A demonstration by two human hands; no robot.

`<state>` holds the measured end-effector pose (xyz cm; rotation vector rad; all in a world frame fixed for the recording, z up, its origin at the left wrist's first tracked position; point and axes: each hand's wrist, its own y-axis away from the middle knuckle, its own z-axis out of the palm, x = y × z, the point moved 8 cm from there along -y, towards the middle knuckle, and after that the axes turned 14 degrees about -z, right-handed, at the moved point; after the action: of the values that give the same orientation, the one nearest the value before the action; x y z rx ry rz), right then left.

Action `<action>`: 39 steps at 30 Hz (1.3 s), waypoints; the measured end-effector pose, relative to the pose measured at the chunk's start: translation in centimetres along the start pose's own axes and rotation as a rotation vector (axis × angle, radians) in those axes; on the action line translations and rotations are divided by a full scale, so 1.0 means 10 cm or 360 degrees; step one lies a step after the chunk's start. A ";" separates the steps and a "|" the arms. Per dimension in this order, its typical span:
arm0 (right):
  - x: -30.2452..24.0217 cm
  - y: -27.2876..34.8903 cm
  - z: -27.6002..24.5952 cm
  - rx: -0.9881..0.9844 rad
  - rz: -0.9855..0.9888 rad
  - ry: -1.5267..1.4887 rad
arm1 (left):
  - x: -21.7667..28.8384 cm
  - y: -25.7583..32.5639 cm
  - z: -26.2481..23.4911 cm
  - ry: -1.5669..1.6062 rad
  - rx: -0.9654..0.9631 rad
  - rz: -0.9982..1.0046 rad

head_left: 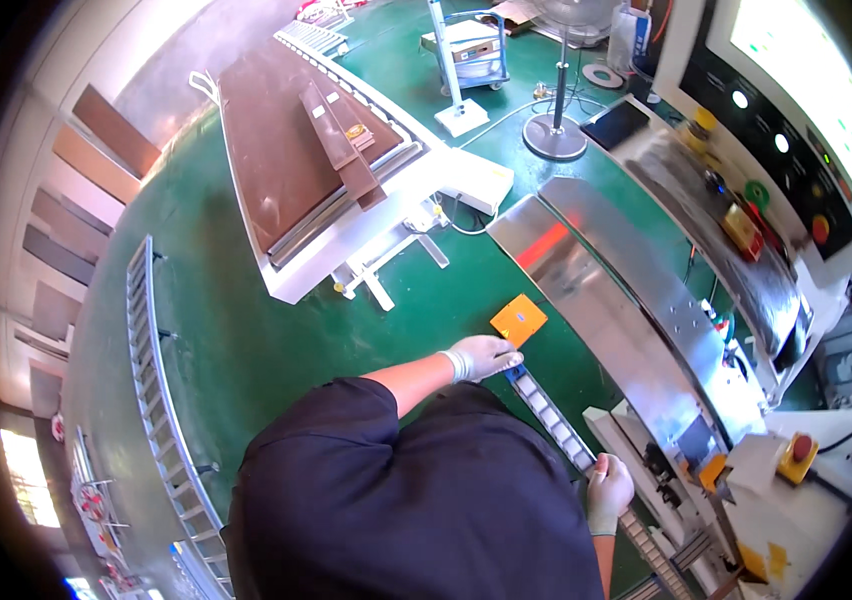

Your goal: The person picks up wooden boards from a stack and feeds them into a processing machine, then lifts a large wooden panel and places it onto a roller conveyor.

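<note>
Head view looks down past a dark-shirted torso at a long narrow ladder-like rail (551, 415) slanting along the near edge of the shiny metal machine (626, 300), above the green floor (246, 340). The gloved left hand (483, 356) has its fingers closed on the rail's far end, just below an orange square plate (518, 319), while the gloved right hand (608, 490) wraps its fingers around the rail nearer the body. Gripping at two spread points seems to keep the long piece level and parallel to the machine's edge.
</note>
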<state>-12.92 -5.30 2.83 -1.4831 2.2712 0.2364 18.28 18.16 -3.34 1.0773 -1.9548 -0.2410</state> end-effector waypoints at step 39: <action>-1.86 -1.76 1.11 -0.0253 0.0041 -0.0423 | -4.38 -0.35 -3.32 0.1661 0.1081 -0.0551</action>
<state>12.25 6.87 2.35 -1.4040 2.0988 0.5971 56.68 56.77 -11.22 1.5368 -0.8817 0.7295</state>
